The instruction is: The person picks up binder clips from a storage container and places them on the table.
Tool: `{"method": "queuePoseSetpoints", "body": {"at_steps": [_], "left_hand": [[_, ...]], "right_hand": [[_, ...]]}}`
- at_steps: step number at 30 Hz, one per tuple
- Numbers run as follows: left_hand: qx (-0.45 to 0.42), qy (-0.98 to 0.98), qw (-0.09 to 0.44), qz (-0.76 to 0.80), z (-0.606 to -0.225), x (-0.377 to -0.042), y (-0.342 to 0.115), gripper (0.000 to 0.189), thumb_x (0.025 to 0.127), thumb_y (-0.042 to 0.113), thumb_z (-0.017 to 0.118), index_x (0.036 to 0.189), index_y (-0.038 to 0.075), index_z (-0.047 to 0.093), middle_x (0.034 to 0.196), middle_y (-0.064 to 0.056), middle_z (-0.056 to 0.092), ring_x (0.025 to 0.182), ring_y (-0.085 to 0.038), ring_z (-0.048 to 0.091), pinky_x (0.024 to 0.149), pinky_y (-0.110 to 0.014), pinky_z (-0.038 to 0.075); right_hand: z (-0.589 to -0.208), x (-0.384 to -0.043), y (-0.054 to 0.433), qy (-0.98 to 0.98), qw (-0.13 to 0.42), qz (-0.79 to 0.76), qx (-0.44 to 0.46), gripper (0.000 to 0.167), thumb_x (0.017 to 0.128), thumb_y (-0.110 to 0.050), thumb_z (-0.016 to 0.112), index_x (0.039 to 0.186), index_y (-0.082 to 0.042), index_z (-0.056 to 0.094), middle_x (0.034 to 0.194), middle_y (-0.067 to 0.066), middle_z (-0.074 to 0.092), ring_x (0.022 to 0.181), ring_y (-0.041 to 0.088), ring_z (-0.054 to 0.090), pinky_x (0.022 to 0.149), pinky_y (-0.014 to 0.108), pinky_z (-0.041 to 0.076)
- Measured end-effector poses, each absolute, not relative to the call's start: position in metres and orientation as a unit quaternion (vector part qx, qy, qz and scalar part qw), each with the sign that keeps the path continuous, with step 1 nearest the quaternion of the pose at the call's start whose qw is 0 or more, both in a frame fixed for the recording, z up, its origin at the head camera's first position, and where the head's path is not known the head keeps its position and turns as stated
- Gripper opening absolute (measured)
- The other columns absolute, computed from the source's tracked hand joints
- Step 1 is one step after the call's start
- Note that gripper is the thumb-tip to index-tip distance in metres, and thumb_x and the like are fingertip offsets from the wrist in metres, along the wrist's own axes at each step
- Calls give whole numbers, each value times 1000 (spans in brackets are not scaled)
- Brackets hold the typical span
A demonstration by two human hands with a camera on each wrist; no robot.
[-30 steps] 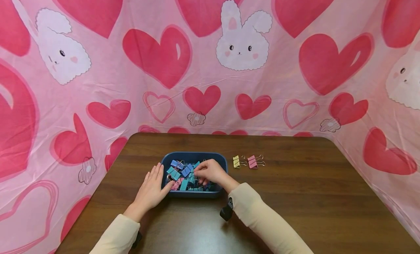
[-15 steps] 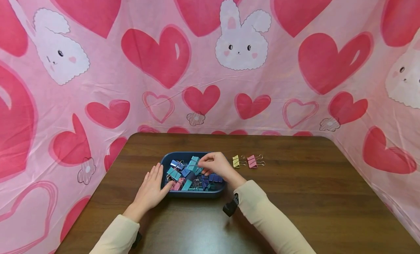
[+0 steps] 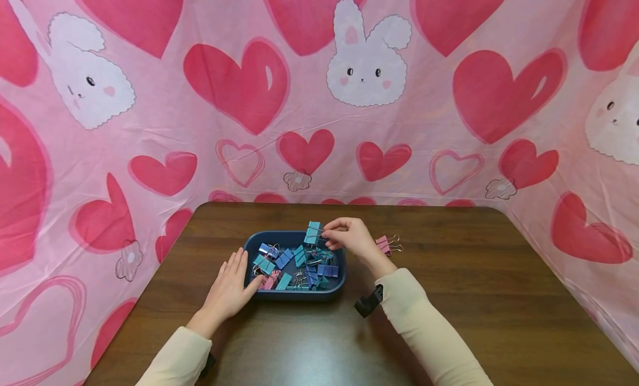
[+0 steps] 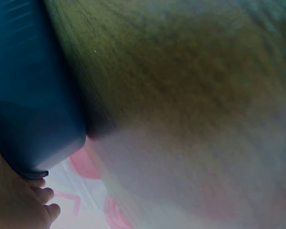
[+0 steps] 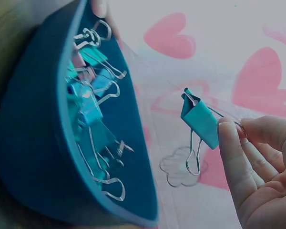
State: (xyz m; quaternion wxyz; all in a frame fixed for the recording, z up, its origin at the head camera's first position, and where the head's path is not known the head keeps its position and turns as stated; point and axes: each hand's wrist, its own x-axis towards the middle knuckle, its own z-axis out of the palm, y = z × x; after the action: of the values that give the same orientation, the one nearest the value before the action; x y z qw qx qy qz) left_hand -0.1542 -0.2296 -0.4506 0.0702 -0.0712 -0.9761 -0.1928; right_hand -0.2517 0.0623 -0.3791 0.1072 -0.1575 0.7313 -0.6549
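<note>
A dark blue tray (image 3: 294,296) holds several binder clips in teal, blue and pink. My left hand (image 3: 228,289) rests on its left side, fingers straight along the outside and thumb over the front rim. Above the tray's back right corner, my right hand (image 3: 353,240) pinches a teal binder clip (image 3: 313,232) by a wire handle between thumb and fingers. The right wrist view shows this teal clip (image 5: 200,123) hanging apart from the tray, its other wire handle sticking out below. A pink binder clip (image 3: 383,245) lies on the table, partly behind my right hand.
The brown wooden table (image 3: 474,297) reaches back to a pink cloth (image 3: 424,114) printed with hearts and rabbits, which also stands at both sides. Inside the tray, the clips (image 3: 284,258) lie jumbled with wire handles pointing various ways.
My right hand has lifted the teal clip out of the tray, up and to the right. It now hides the yellow clip seen earlier on the table. My left hand stays put.
</note>
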Motion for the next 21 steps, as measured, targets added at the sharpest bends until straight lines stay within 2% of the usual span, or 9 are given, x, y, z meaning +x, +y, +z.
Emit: {"method": "queuePoseSetpoints", "body": {"at_steps": [2,9,12,21], "left_hand": [[-71,-976,69,-192,-451,-154,-230,83,89,51,50,142,-6,23,148,-23,19,134,-41,16,106,-54,14],[-72,-976,67,-195,-450,-154,-230,83,89,51,49,143,-5,22,148,-22,19,134,-42,15,106,-53,13],[-72,-976,68,-195,-450,-154,-230,82,89,51,50,142,-5,23,148,-22,19,134,-41,15,106,-54,13],[-74,-976,68,-194,-451,-154,-231,82,89,51,50,143,-5,23,148,-22,19,134,-41,15,106,-54,14]], "right_hand": [[-377,-254,68,730,101,-659,-151,21,86,-4,63,101,11,62,91,22,66,65,21,66,66,37,54],[-371,-261,88,723,89,-675,-120,27,88,-3,60,109,12,58,92,20,66,73,25,67,75,44,51],[-370,-264,97,723,77,-676,-116,27,89,-4,59,110,13,57,92,20,66,76,28,67,74,41,52],[-363,-271,124,715,40,-693,-87,30,90,-1,57,113,17,52,91,20,67,69,16,67,70,34,53]]}}
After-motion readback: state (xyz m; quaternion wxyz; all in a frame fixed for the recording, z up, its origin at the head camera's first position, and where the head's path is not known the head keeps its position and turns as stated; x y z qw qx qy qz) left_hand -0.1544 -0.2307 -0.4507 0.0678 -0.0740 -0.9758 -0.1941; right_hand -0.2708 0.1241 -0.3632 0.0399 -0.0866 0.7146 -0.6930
